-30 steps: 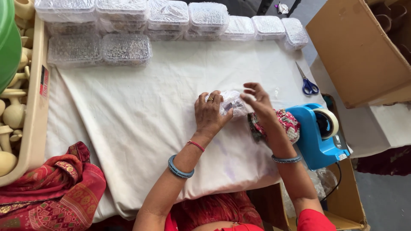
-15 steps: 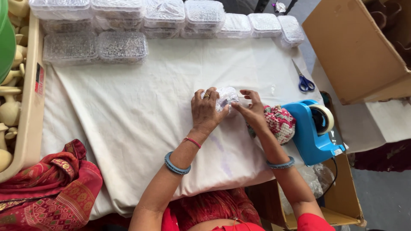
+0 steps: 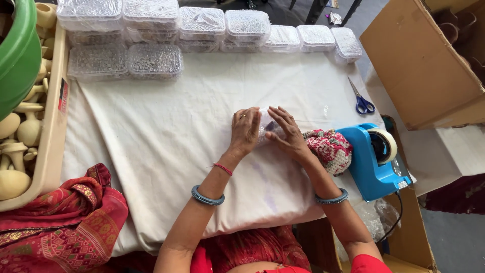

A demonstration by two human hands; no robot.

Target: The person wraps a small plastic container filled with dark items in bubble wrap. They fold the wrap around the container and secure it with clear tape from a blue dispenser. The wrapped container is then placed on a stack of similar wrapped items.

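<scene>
My left hand [image 3: 245, 130] and my right hand [image 3: 286, 132] lie side by side, palms down, on a small clear plastic packet [image 3: 267, 124] with something purple inside. The packet rests on the white cloth [image 3: 161, 131] that covers the table, and most of it is hidden under my fingers. Both hands press on it from above. A pink patterned fabric pouch [image 3: 331, 149] lies just right of my right wrist.
A blue tape dispenser [image 3: 373, 161] stands at the right edge, blue-handled scissors [image 3: 360, 100] behind it. Several clear lidded boxes of small beads [image 3: 202, 30] line the far edge. A tray of wooden pieces [image 3: 25, 131] and a green tub [image 3: 17, 55] sit left; a cardboard box [image 3: 424, 65] right.
My hands have lowered and flattened onto the packet, which was lifted and held between my fingers before.
</scene>
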